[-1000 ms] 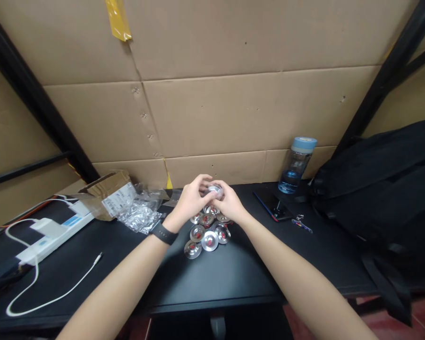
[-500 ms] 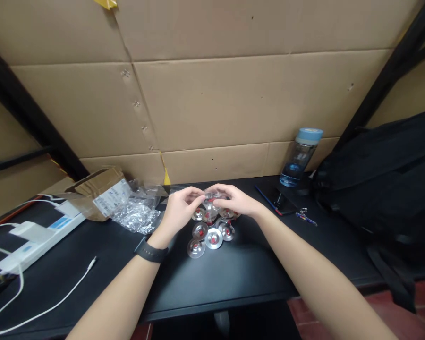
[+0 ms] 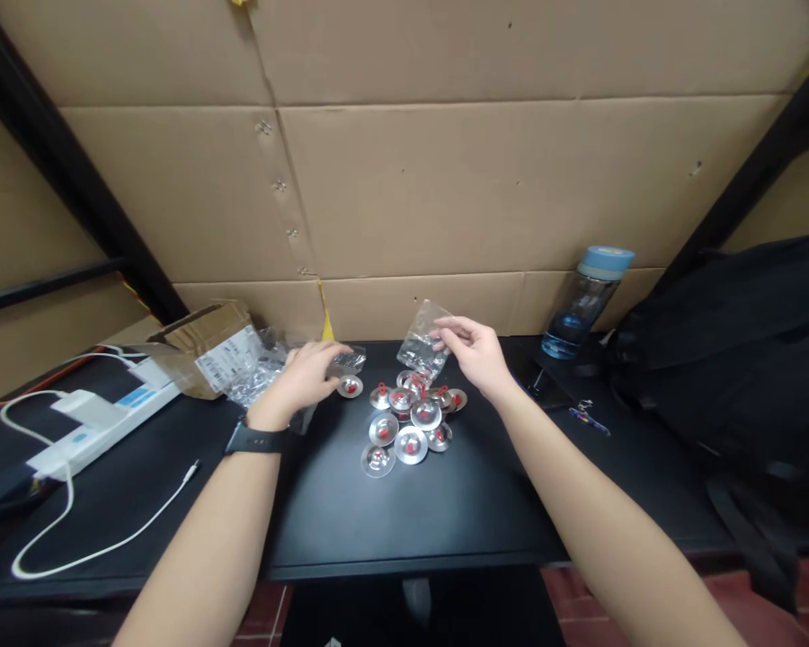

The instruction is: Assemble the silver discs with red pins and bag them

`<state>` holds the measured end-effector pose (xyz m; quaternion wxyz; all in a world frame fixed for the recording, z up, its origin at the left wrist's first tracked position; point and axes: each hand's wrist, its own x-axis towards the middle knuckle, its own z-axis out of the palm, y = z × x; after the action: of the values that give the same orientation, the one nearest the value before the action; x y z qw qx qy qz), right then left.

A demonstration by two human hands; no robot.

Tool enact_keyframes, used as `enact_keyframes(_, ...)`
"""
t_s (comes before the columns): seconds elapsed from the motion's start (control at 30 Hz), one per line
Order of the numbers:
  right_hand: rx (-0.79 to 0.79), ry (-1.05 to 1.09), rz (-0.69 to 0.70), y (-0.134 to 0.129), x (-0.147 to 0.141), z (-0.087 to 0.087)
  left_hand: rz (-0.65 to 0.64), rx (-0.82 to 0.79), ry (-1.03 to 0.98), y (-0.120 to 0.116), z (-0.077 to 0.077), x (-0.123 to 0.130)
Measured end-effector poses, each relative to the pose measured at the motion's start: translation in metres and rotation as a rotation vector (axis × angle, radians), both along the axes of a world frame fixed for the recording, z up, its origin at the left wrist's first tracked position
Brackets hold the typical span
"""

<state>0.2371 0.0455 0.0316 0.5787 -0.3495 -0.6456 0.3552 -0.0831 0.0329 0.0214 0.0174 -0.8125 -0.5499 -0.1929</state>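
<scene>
My right hand (image 3: 477,355) pinches a small clear plastic bag (image 3: 419,346) by its right side and holds it above the far edge of a pile. That pile is made of several small silver finger cymbals (image 3: 411,445) with red loops, lying on the black tabletop. My left hand (image 3: 306,379) is apart from the pile, over crumpled clear bags (image 3: 256,370). Its fingers reach to the right with thumb and fingertips apart. Close to those fingertips are one lone finger cymbal (image 3: 351,386) and another clear bag (image 3: 351,360).
An opened cardboard box (image 3: 219,346) stands at the back left. A white power strip (image 3: 108,431) with a white cable (image 3: 101,568) lies at left. To the right are a water bottle (image 3: 583,301), a black phone-like slab (image 3: 543,386), a keychain (image 3: 588,418) and a black backpack (image 3: 734,350).
My hands have parted from over the pile. The left moved left toward the loose bags; the right moved slightly right and up with the clear bag. More finger cymbals are uncovered.
</scene>
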Motion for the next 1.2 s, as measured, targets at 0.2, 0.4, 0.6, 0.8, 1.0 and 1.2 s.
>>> enact_keyframes(0.2,-0.031,0.051,-0.039,0.009,0.008,-0.007,0.063,0.002,0.050,0.011,-0.025,-0.008)
enact_keyframes(0.4,-0.033,0.079,-0.045,0.008,0.007,-0.008,0.176,0.195,-0.029,0.007,-0.009,0.000)
enact_keyframes(0.6,-0.054,0.019,-0.076,-0.004,-0.001,0.003,-0.051,0.316,-0.066,-0.008,0.008,0.027)
enact_keyframes(0.8,-0.090,-0.013,-0.073,-0.011,-0.004,0.003,-0.363,0.330,-0.058,-0.018,0.001,0.059)
enact_keyframes(1.0,-0.160,0.037,-0.012,-0.012,-0.002,0.007,-0.399,0.332,-0.085,-0.022,0.002,0.064)
enact_keyframes(1.2,-0.219,0.043,0.120,-0.013,0.002,0.009,-0.433,0.299,-0.066,-0.023,0.000,0.066)
